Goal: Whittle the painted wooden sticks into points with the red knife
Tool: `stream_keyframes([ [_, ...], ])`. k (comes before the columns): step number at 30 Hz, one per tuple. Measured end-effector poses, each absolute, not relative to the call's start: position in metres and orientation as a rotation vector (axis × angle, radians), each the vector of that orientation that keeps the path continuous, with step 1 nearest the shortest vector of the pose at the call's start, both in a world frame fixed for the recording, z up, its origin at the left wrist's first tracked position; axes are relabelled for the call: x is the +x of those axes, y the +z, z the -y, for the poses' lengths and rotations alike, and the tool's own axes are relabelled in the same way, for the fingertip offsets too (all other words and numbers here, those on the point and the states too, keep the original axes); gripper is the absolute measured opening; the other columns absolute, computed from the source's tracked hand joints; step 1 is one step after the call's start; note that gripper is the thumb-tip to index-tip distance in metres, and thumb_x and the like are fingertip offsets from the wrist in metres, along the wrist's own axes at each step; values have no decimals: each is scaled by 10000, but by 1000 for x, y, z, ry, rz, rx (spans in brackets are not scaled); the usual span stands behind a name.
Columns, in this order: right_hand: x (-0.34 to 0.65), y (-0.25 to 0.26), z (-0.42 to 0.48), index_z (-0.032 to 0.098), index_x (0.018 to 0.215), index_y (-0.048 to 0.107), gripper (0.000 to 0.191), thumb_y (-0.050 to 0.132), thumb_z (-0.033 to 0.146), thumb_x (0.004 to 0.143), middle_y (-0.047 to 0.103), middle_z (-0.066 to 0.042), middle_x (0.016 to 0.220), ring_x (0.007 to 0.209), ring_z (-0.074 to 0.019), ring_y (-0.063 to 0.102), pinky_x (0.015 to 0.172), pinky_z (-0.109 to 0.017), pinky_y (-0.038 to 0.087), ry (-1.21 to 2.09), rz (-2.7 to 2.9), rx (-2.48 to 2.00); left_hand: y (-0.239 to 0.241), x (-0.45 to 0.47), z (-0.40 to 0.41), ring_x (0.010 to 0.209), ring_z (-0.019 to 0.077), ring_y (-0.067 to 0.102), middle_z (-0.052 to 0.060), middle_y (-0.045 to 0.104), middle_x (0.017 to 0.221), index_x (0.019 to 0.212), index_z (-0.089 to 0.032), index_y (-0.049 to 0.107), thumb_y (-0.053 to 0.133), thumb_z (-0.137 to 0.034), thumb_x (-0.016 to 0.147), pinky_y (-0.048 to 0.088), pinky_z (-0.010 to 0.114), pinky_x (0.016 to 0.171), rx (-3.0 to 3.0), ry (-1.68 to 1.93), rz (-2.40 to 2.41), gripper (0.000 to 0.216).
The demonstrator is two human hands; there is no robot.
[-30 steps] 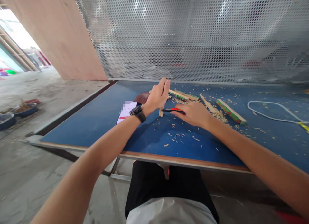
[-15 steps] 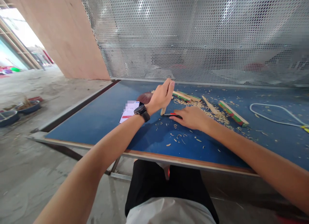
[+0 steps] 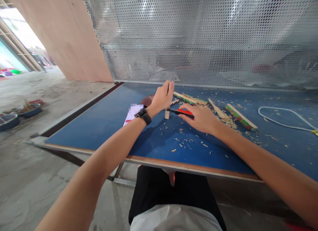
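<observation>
My left hand [image 3: 162,95] is closed around the upper part of a wooden stick [image 3: 167,114], which stands upright with its lower end at the table. My fingers hide most of the stick. In my right hand [image 3: 202,117] is a red and black utility knife [image 3: 185,113], its dark blade pointing left and meeting the stick just below my left hand. Curled wood shavings [image 3: 182,143] lie on the blue table [image 3: 99,125] in front of the hands. A phone [image 3: 134,112] with a lit screen lies beside my left wrist.
Behind my right hand are wood strips with green and red sides [image 3: 240,116], a pointed wood piece [image 3: 216,107] and a heap of shavings [image 3: 230,120]. A white cable loop [image 3: 283,108] lies at the right. A perforated metal panel [image 3: 198,35] borders the table's far edge.
The knife has risen from near the stick's lower end to just under my left hand. My left hand has shifted slightly left, and the stick stands more upright.
</observation>
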State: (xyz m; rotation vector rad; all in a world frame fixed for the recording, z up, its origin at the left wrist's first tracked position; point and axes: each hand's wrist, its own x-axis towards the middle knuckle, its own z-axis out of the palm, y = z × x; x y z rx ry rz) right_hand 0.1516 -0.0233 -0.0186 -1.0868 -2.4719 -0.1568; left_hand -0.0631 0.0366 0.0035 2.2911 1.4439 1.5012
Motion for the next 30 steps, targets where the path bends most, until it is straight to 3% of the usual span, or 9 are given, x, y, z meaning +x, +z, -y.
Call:
stream_keyframes([
  [4,159,-22,16,324,1380,659,394,486,501,1072,786,-54,1227,956,-293,756,831,-447,563,-43,2511,-931,4,-64,-36,634,173,548,11,548,663,852,-246,513,307,-483,1135,403,348,693,2288,1495,-1438,422],
  [11,166,-26,5,344,1275,784,336,554,469,1064,799,-24,1228,1037,-280,765,994,-481,550,31,2495,-829,4,-65,-36,644,175,560,12,552,669,846,-247,486,292,-490,1136,409,351,687,2300,1483,-1438,425],
  [22,162,-35,4,317,1267,779,358,563,513,1061,837,-15,1013,747,-219,746,784,-361,534,93,2623,-845,4,-60,-33,662,193,602,15,568,679,849,-252,472,300,-502,1131,420,348,684,2361,1469,-1367,414],
  [26,161,-30,10,300,1303,729,388,524,527,1065,822,-38,976,789,-257,746,776,-390,535,70,2635,-928,3,-63,-36,646,184,583,15,569,674,828,-251,466,278,-491,1136,415,347,679,2317,1481,-1394,434],
  [30,161,-21,15,283,1339,677,393,531,504,1048,799,-85,1127,953,-308,749,836,-444,553,115,2500,-989,2,-66,-39,651,175,570,9,552,667,813,-252,449,277,-520,1132,406,344,690,2288,1502,-1414,451],
])
